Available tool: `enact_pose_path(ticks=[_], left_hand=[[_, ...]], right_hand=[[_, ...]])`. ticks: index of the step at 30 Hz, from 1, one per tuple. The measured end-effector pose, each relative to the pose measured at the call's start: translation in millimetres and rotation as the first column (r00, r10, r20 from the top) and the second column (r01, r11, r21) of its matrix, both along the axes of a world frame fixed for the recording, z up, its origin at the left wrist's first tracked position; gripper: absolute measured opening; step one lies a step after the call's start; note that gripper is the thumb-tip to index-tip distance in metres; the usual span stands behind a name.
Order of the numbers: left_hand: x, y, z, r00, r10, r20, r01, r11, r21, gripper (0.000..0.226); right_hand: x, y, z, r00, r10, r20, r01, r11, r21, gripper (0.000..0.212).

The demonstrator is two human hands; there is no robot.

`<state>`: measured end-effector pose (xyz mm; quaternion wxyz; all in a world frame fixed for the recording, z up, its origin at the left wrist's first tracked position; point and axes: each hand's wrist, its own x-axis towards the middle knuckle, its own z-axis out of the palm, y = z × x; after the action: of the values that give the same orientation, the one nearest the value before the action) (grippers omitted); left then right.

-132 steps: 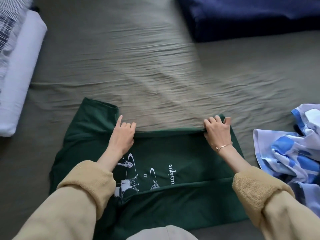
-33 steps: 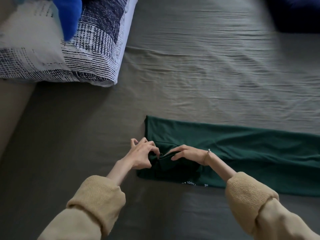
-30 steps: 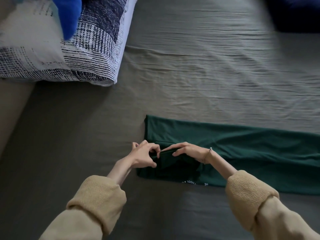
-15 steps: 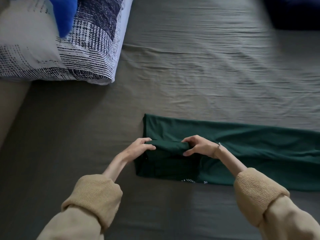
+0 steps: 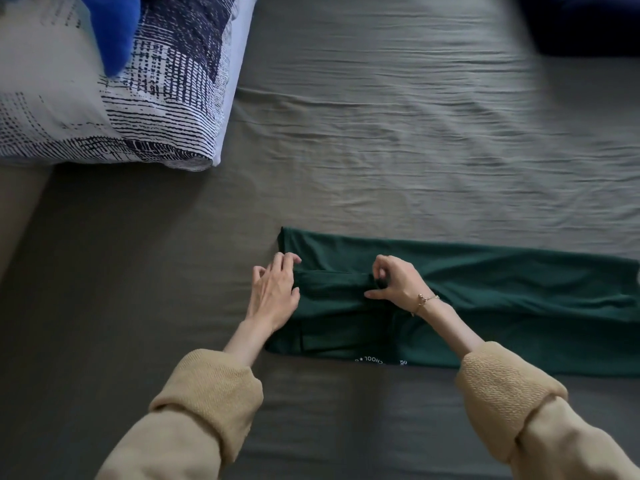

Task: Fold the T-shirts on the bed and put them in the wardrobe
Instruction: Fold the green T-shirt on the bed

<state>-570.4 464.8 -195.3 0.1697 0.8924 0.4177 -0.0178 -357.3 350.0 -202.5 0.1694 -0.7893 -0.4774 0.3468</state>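
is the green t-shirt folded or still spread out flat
Partly folded: the green T-shirt lies as a long narrow strip on the bed sheet, its left end tucked over.

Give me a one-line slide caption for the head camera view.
Both hands, left hand and right hand, work a fold in a green T-shirt on the bed.

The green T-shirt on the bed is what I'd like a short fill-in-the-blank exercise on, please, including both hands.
1. The green T-shirt lies folded into a long band on the ____ bed sheet.
2. The right hand pinches a raised ____ of the shirt's cloth.
3. The left hand rests at the shirt's ____ end.
4. The patterned pillow lies at the upper ____ of the view.

Missing words: grey; fold; left; left
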Motion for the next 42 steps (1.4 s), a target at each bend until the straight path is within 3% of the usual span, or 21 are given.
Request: enact_pose_path(ticks=[2,5,9,13,18,24,29,36,42], left_hand=[[7.8,-5.2,1.5,1.000,-0.020,-0.020,0.022,0.994,0.104,0.042],[25.0,-16.5,5.6,0.997,-0.069,-0.016,0.071,0.989,0.132,0.033],[61.4,-46.0,4.8,0.981,-0.192,0.036,0.191,0.981,0.021,0.024],[106.6,-85.3,2.6,0.960,-0.260,0.105,0.268,0.962,-0.061,0.024],[167.4,-137.6,2.6,0.924,-0.353,0.146,0.369,0.924,-0.103,0.021],[242.0,-199.4,0.7,0.890,-0.445,0.102,0.455,0.879,-0.140,0.030],[296.1,-238.4,-2.9,0.867,-0.497,0.043,0.498,0.858,-0.127,0.041],[343.9,-267.2,-7.7,0.849,-0.527,0.035,0.527,0.843,-0.108,0.042],[365.0,-274.4,-9.3,0.851,-0.522,0.057,0.524,0.838,-0.152,0.044]], right_hand=[[1.0,-5.1,0.5,0.999,0.042,0.022,-0.042,0.999,-0.029,0.029],[7.2,-16.6,1.4,1.000,0.007,0.014,-0.007,1.000,-0.011,0.021],[32.1,-43.6,5.7,0.993,-0.097,0.059,0.099,0.995,-0.033,0.012],[70.8,-86.8,7.2,0.954,-0.273,0.125,0.281,0.958,-0.054,0.023],[134.8,-152.7,8.1,0.837,-0.485,0.253,0.512,0.858,-0.049,0.026],[208.2,-219.7,7.9,0.691,-0.603,0.399,0.673,0.738,-0.051,0.035],[255.3,-239.4,6.1,0.676,-0.684,0.276,0.711,0.703,0.003,0.052],[292.2,-238.3,-0.5,0.718,-0.661,0.218,0.673,0.739,0.021,0.029],[299.4,-236.3,-6.2,0.718,-0.672,0.183,0.666,0.739,0.104,0.025]])
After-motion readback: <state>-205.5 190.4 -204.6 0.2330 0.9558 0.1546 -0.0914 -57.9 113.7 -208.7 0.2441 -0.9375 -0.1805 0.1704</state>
